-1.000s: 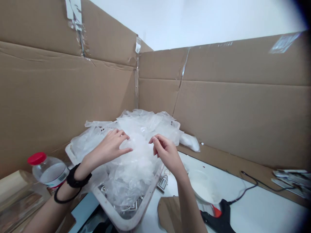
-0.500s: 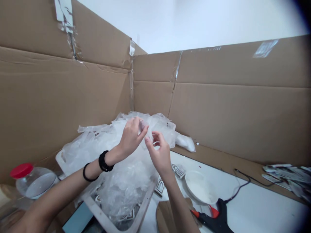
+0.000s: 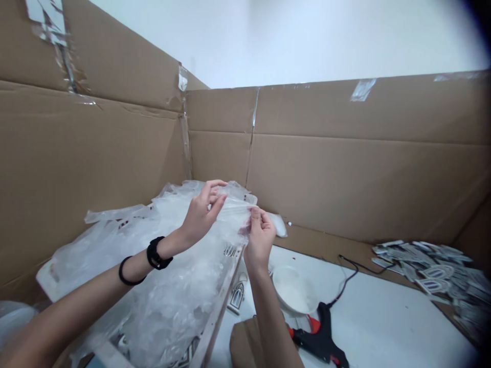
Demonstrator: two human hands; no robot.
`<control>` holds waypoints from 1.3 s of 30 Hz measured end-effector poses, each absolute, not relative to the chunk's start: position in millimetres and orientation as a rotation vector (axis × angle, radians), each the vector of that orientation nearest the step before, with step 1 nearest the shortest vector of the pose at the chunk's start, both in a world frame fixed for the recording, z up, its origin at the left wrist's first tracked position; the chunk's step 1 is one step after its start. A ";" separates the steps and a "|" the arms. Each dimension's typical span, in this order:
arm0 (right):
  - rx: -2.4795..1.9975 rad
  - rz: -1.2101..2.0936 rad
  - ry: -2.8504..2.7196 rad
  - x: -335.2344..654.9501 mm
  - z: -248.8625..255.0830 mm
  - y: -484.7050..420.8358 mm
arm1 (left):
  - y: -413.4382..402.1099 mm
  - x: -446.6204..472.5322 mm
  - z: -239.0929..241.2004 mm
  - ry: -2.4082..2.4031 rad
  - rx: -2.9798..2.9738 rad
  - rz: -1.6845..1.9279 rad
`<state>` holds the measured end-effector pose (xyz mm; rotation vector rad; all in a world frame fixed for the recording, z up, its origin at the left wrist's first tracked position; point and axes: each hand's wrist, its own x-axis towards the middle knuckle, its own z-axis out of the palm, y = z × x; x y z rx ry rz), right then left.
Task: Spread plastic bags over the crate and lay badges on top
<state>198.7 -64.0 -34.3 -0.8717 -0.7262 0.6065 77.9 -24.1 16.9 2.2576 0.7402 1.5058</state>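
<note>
A white tray (image 3: 220, 304) at the left is heaped with crumpled clear plastic bags (image 3: 153, 276). Above the heap both my hands hold one small clear plastic bag (image 3: 235, 210) stretched between them. My left hand (image 3: 203, 212) pinches its left end with fingers closed on the film. My right hand (image 3: 260, 232) pinches the right end between thumb and fingers. A black watch and a black band sit on my left wrist.
Cardboard walls enclose the white table on the left, back and right. A small white bowl (image 3: 293, 289) and a black and red glue gun (image 3: 320, 340) with its cord lie beside the tray. Several flat arch-shaped pieces (image 3: 429, 263) are piled at the right.
My hands rose off the heap and came together, and now pull a small clear bag between them. The view has swung to the right; the red-capped bottle has left the frame.
</note>
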 end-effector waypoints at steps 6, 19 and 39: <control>-0.983 0.448 -0.782 222.2 -34.8 -61.3 | -31.1 81.6 17.3 0.649 2.164 1.521; -0.927 0.652 -0.952 223.4 -42.1 -51.4 | -19.1 72.8 7.2 0.618 2.213 1.943; -0.845 0.450 -1.128 230.4 19.6 -23.4 | -23.0 83.2 57.2 0.656 2.317 1.545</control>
